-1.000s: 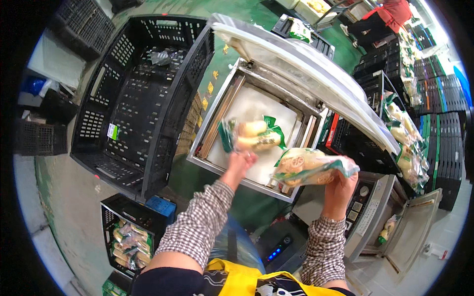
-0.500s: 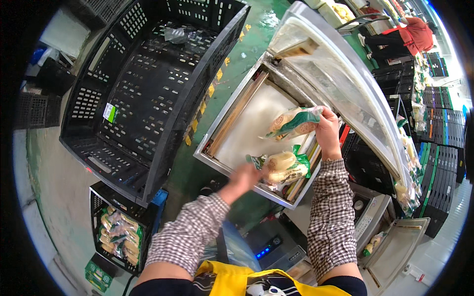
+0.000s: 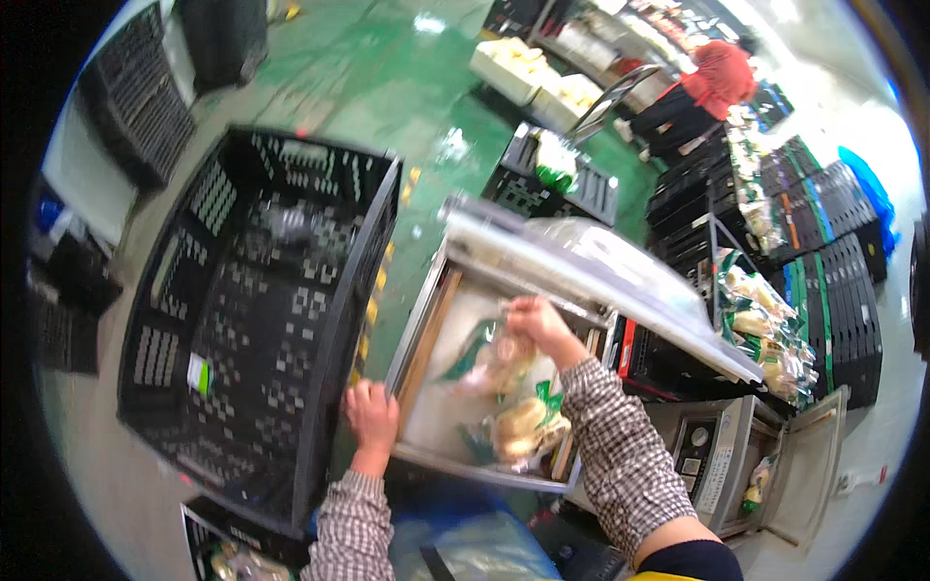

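In front of me is a vacuum sealer (image 3: 426,334) with a pale chamber bed and its clear, curved lid (image 3: 620,266) raised. My right hand (image 3: 538,327) pinches the end of a clear, green-printed bag of lotus root (image 3: 492,360), which lies tilted over the bed, blurred. A second bag of lotus root (image 3: 528,426) rests on the bed nearer to me, by the front rim. My left hand (image 3: 372,416) is at the sealer's left rim, fingers loosely bent and a little apart, with nothing visible in them.
A big black crate (image 3: 262,320) with some clear plastic stands at left. Below it another crate (image 3: 237,562) holds bagged roots. A second sealer (image 3: 722,455) stands open at right. Stacked black crates (image 3: 823,300) and a person in red (image 3: 712,87) are farther right.
My left hand has left the nearer bag and moved left to the sealer's rim. My right hand has brought its bag lower over the bed. The view has tilted up.
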Action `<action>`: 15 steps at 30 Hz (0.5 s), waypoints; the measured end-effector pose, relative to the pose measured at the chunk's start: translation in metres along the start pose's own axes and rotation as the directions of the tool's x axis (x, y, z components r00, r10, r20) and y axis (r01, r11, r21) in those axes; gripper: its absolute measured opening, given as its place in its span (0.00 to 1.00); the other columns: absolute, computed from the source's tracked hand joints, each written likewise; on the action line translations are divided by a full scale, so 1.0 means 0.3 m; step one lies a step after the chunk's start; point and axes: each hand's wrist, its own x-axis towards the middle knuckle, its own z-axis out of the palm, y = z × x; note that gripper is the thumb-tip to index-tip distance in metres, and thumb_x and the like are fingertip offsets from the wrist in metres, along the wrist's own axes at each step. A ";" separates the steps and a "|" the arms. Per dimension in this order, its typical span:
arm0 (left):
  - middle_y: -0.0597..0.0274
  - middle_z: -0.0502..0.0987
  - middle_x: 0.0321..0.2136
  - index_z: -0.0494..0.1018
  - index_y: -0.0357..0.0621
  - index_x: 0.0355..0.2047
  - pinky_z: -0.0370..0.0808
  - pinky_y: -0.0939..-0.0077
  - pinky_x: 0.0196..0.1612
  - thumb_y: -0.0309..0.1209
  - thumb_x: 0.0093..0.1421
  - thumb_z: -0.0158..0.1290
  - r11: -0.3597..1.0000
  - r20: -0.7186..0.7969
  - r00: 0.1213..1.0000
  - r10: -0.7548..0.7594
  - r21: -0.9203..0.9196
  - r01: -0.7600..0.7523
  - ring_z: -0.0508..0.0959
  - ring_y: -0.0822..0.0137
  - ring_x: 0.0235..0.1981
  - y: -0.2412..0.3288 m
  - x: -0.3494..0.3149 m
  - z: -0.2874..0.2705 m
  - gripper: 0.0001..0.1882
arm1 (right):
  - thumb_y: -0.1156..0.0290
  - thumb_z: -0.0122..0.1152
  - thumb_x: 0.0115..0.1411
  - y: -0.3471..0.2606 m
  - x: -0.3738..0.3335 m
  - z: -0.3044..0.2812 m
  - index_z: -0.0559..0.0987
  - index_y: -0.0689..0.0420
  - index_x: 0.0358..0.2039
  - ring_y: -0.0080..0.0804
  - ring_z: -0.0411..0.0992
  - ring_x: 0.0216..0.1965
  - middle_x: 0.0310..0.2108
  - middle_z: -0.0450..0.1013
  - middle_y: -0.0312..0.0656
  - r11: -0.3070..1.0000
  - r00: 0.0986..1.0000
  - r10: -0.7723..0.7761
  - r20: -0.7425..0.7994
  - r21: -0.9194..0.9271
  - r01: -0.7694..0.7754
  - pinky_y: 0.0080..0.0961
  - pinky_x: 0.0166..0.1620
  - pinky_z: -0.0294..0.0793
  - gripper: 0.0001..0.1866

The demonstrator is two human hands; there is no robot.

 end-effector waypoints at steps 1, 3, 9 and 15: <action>0.53 0.68 0.35 0.68 0.42 0.32 0.64 0.58 0.43 0.28 0.45 0.53 0.999 -0.093 0.995 0.036 -0.034 -0.039 0.66 0.52 0.40 0.012 0.014 0.060 0.12 | 0.75 0.61 0.48 -0.023 0.033 0.000 0.75 0.66 0.36 0.26 0.71 0.27 0.28 0.74 0.41 1.000 1.000 -0.021 -0.015 -0.003 0.021 0.21 0.31 0.71 0.14; 0.55 0.69 0.40 0.68 0.42 0.38 0.68 0.66 0.44 0.23 0.40 0.59 0.940 0.120 0.989 -0.082 -0.321 0.117 0.70 0.57 0.42 0.148 -0.025 0.083 0.21 | 0.73 0.62 0.49 0.024 0.079 0.005 0.76 0.66 0.34 0.25 0.71 0.24 0.26 0.73 0.40 0.997 0.997 -0.002 0.075 0.074 -0.004 0.20 0.27 0.70 0.13; 0.64 0.69 0.42 0.63 0.41 0.44 0.70 0.71 0.44 0.28 0.57 0.51 -0.402 0.579 0.653 -0.489 -0.813 0.420 0.70 0.70 0.40 0.341 0.006 0.191 0.15 | 0.68 0.62 0.50 -0.021 0.198 0.129 0.76 0.65 0.27 0.19 0.65 0.18 0.19 0.70 0.34 0.990 0.988 0.005 0.152 -0.140 0.017 0.18 0.21 0.65 0.12; 0.65 0.70 0.31 0.63 0.43 0.31 0.74 0.74 0.37 0.28 0.59 0.49 -0.589 0.686 0.432 -0.585 -0.726 0.355 0.71 0.73 0.32 0.431 -0.019 0.246 0.06 | 0.67 0.61 0.52 0.034 0.256 0.108 0.75 0.62 0.26 0.18 0.65 0.18 0.19 0.69 0.33 0.975 0.951 0.165 0.262 -0.189 -0.117 0.17 0.20 0.64 0.11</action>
